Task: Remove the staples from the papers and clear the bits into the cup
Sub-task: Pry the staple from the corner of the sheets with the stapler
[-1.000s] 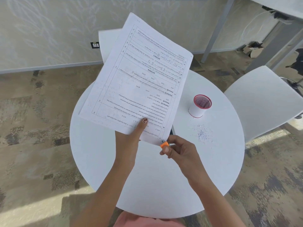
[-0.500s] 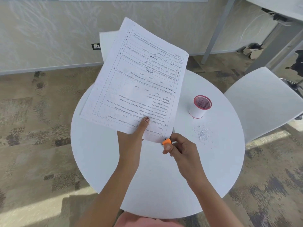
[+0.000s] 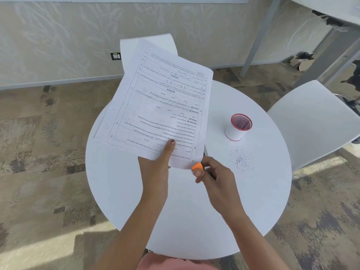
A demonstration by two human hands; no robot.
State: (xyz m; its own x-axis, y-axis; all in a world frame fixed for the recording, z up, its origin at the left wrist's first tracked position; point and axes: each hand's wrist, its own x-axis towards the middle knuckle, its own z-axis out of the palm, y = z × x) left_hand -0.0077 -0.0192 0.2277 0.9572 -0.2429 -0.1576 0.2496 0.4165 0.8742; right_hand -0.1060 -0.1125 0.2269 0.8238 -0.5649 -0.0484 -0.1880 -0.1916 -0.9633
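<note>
Both hands busy: left hand [image 3: 155,168] pinches the papers [image 3: 161,106], right hand [image 3: 216,176] grips the orange staple remover [image 3: 197,167] at their corner. I'd hold that corner taut and lever gently.

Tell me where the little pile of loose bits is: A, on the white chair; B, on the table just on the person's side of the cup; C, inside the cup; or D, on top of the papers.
B: the bits lie scattered on the white table, on the near side of the red-rimmed cup and apart from it.
</note>
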